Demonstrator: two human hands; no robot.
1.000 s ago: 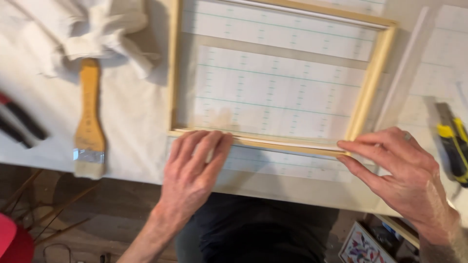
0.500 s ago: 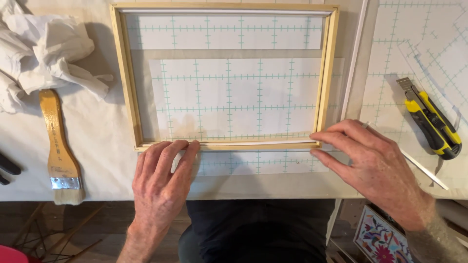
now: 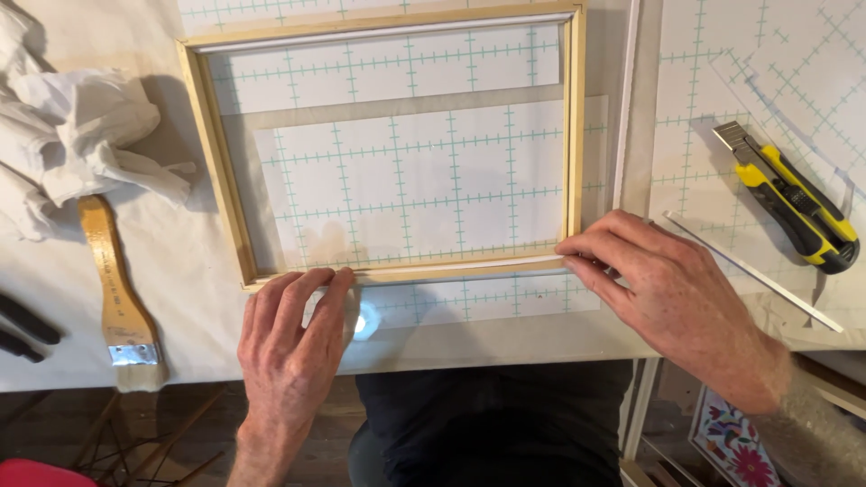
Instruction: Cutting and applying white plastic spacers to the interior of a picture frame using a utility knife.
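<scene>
A light wooden frame [image 3: 215, 153] lies flat on the white-covered table over sheets printed with a green grid [image 3: 415, 171]. My left hand [image 3: 293, 338] rests palm down at the frame's near left corner, fingertips touching the near rail. My right hand [image 3: 663, 289] presses its fingertips on the near right corner, pinching a thin white strip [image 3: 469, 268] that runs along the near rail. Neither hand grips a tool.
A yellow and black utility knife [image 3: 794, 198] lies at the right beside a thin white strip [image 3: 753, 271]. A wooden-handled brush [image 3: 113, 289] and a crumpled white cloth [image 3: 81, 144] lie at the left. Dark tool handles [image 3: 23, 329] poke in at the far left edge.
The view has swung and steadied so the frame now sits square. Both hands stay at the frame's near rail, the left fingers drawn closer together.
</scene>
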